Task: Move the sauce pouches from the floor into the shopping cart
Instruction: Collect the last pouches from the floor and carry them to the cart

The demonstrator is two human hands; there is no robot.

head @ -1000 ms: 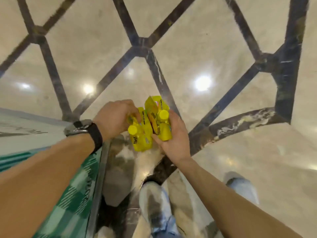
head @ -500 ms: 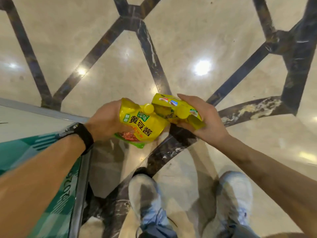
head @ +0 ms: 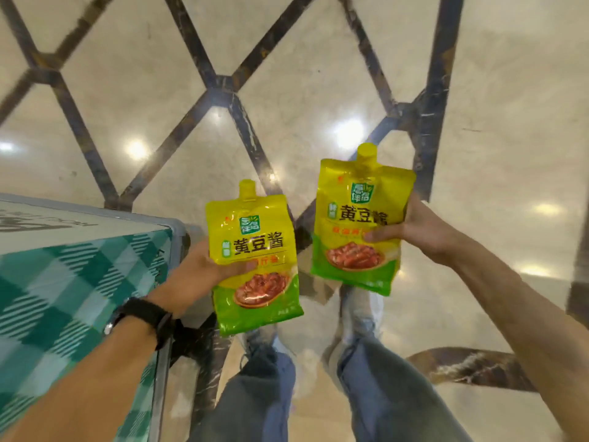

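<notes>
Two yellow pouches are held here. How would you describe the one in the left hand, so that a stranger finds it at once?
Find the green checkered panel at the left edge. Beside its corner, the left hand, wearing a black watch, grips a yellow pouch. Unlike the other pouch in the right hand, it sits lower in the picture and nearer the panel.

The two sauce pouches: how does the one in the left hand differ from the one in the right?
The left-hand pouch sits lower in frame, next to the green-checked surface; the right-hand pouch is higher, over the floor. The left hand grips its pouch by the left edge, the right hand by the right edge. Both are yellow with green bases, caps up, fronts facing the camera.
</notes>
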